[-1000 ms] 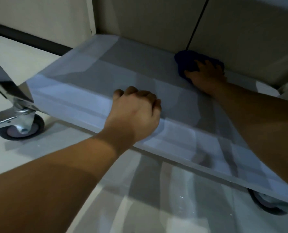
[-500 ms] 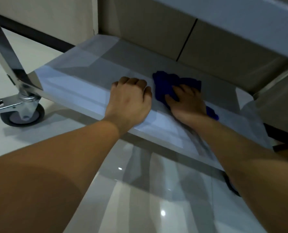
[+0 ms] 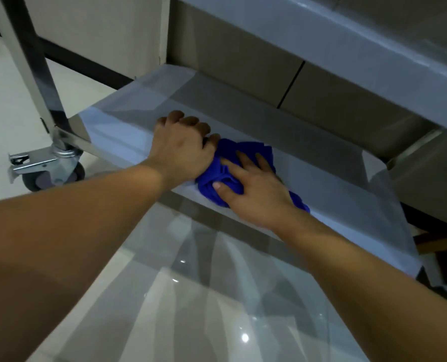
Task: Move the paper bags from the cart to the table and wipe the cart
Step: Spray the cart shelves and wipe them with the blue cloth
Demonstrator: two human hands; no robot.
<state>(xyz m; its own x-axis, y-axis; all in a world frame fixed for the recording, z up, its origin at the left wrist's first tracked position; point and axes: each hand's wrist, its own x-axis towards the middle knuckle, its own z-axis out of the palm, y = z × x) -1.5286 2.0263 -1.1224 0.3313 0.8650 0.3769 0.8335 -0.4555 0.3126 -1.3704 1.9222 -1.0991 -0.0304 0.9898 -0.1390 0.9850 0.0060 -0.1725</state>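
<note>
My right hand presses the cloth flat on the cart shelf, fingers spread — left hand beside it, fingers curled, touching the cloth.

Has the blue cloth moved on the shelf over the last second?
Yes. The blue cloth under the right hand has come from the shelf's back edge to its front edge, beside the left hand.
</note>
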